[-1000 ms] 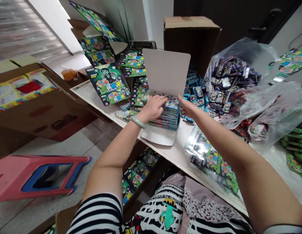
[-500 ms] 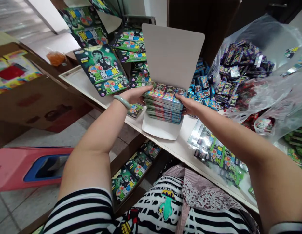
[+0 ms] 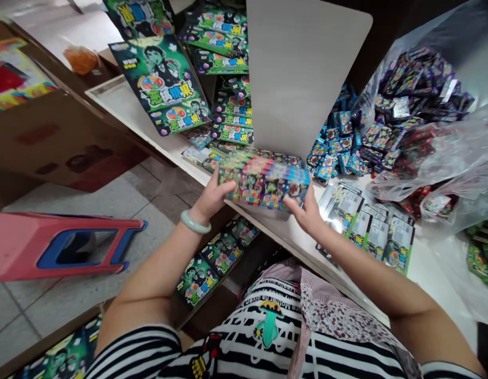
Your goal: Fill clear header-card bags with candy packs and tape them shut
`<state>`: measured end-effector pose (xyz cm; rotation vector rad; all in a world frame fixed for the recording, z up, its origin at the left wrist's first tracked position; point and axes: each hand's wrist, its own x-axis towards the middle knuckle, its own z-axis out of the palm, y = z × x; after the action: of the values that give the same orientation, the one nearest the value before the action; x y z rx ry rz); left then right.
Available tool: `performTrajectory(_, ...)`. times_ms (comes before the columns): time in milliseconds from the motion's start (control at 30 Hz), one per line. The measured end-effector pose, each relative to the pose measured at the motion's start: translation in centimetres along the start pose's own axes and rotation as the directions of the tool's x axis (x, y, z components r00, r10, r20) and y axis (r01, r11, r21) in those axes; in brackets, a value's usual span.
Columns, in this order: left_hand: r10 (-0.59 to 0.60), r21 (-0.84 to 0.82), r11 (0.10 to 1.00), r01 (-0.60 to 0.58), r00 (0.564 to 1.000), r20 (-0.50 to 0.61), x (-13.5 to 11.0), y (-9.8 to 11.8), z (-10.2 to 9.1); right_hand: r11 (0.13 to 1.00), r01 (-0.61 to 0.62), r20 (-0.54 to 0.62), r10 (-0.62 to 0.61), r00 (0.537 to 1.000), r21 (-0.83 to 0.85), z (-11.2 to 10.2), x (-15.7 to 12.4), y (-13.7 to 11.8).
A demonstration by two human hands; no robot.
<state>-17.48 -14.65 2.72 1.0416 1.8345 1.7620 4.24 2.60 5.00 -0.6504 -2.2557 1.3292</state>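
A thick stack of colourful printed candy packets is held between my two hands, its printed face tilted towards me and a little blurred. My left hand clasps its left end, thumb on the front face. At the right end, my right hand grips the same way, with its thumb also in front. Behind the stack rises the plain white lid of an open display box; the stack hides most of the box below. A strip of similar packets shows along the foot of the lid.
Green printed box stands at left, with more flat printed boxes behind. Small blue packets and bagged purple packets lie right. Silver-backed packets rest near the table edge. A carton of green boxes sits below; a pink stool lies left.
The stack has come towards me and tipped, so its printed face now shows instead of its layered edges. Both hands moved with it. The camera view has shifted closer.
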Motion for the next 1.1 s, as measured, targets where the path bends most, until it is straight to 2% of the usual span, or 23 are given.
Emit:
performTrajectory(100,-0.046,-0.087,0.995,0.046,0.999,0.009,-2.7,-3.0,0.0,0.998,0.009,-0.002,-0.009,1.0,-0.056,1.3,-2.4,2.2)
performTrajectory(200,-0.012,-0.095,0.995,0.015,0.999,0.034,-2.8,-4.9,0.1,0.989,0.054,0.015,-0.053,0.998,-0.136,2.1,-2.3,4.6)
performTrajectory(333,0.057,0.051,0.997,-0.063,0.992,0.112,-1.1,-5.5,-0.6,0.967,0.145,0.011,-0.146,0.989,-0.208,2.6,-0.9,6.7)
performTrajectory(433,0.07,0.122,0.988,-0.091,0.983,0.168,-0.6,-5.6,-1.4,0.961,0.138,0.028,-0.135,0.99,-0.241,3.1,-1.1,7.2)
performTrajectory(600,0.076,-0.017,0.997,-0.074,0.971,0.226,-1.1,-5.9,-1.6,0.941,0.167,0.056,-0.158,0.986,-0.293,3.2,-2.5,6.5)
performTrajectory(700,0.057,-0.1,0.994,-0.044,0.99,0.127,-1.0,-6.2,-0.5,0.958,0.157,0.06,-0.146,0.987,-0.239,3.3,-2.6,5.6)
performTrajectory(833,0.066,-0.073,0.995,-0.069,0.997,-0.045,-0.3,-6.3,0.9,0.991,0.079,0.05,-0.074,0.996,-0.104,3.9,-2.0,4.4)
performTrajectory(1000,0.221,0.002,0.975,-0.223,0.967,-0.124,0.5,-5.8,1.4,0.998,-0.053,-0.073,0.05,0.996,-0.03,5.1,-1.6,3.7)
performTrajectory(1100,0.224,0.092,0.973,-0.212,0.963,-0.151,0.5,-5.2,1.4,0.998,-0.058,-0.109,0.054,0.993,-0.029,5.8,-1.8,3.8)
